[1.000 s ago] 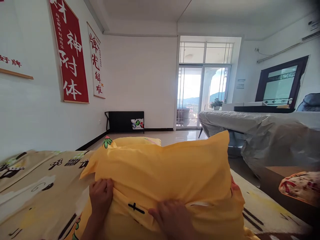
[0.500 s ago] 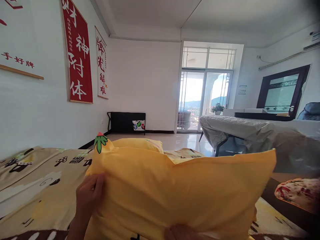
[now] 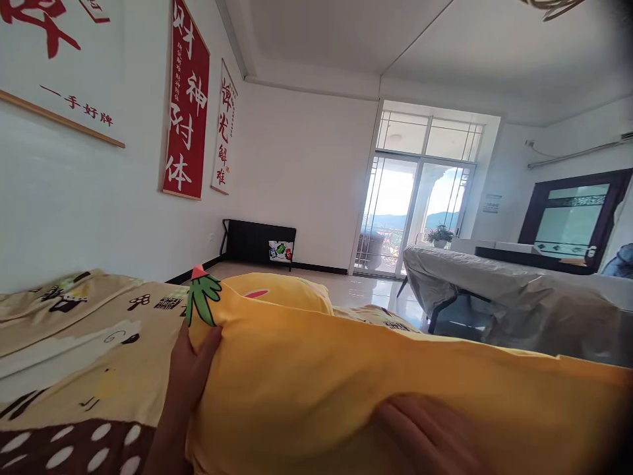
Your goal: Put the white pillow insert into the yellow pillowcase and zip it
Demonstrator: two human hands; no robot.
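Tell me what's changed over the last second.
The right end of the near yellow pillow has swung rightward, out of the picture. The left hand has shifted up its left edge to just below the green leaf print. The right hand stays against its front; the far yellow pillow stays behind it.

The left grip [image 3: 192, 363] holds a yellow pillow [image 3: 316, 369] near one corner; the right grip [image 3: 428, 429] touches it.
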